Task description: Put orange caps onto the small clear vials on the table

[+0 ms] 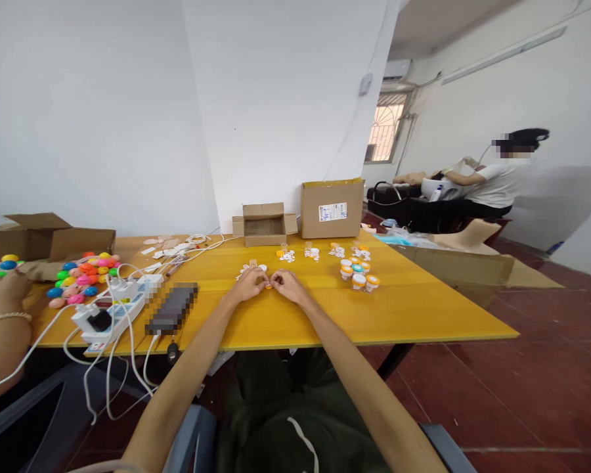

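Left hand [250,284] and right hand [288,284]: both rest on the table [423,309], midway between its near and far edges, with fingers curled in and tips pressed together on one small orange piece [268,286] between them. Jars [358,274] with orange and teal lids: clustered near, to the right of the hands. Two boxes [331,208] at the far edge; power strip [113,312] and coloured eggs [81,276] toward the left edge, beside another person's hand [4,289].

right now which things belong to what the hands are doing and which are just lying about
In use: left hand and right hand pinching orange piece; likely lidded jars; white bits.
Lying about: cardboard boxes; power strip; coloured balls.
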`<state>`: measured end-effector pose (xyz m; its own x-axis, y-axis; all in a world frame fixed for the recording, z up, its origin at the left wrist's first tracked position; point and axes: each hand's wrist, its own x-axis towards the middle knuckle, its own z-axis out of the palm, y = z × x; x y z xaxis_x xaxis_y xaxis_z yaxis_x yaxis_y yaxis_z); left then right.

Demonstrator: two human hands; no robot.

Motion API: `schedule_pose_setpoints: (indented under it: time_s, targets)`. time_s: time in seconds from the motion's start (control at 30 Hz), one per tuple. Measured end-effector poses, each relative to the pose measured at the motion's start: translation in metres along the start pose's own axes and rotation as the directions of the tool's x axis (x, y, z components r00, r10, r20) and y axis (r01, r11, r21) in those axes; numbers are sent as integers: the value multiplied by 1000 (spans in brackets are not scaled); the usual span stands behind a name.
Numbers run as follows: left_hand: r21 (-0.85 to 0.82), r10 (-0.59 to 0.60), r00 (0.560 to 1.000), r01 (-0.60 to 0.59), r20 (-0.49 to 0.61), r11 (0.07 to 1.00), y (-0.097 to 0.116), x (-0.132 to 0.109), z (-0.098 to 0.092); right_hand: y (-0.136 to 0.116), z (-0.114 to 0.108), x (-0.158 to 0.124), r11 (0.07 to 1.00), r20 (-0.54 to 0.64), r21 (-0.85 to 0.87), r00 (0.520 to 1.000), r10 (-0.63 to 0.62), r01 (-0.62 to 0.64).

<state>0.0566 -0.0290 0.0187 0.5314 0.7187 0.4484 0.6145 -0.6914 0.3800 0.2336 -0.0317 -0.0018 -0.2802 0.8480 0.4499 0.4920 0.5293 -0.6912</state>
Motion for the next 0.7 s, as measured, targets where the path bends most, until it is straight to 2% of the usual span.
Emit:
schedule_pose_setpoints:
  time_s: [0.3, 0.5, 0.7]
  targets:
    - [-10, 3, 1000, -3, -2, 1000, -2, 0, 2, -1, -3, 1, 1000, -39, 19, 999, 22, -22]
    - [-10, -7, 1000, 7, 16, 1000, -6, 1, 3, 7, -4, 0, 997, -112, -77, 993, 22, -31]
    - [-22, -20, 999, 21, 28, 1000, -9, 0, 4, 13, -2, 0, 994, -56, -107, 998, 23, -29]
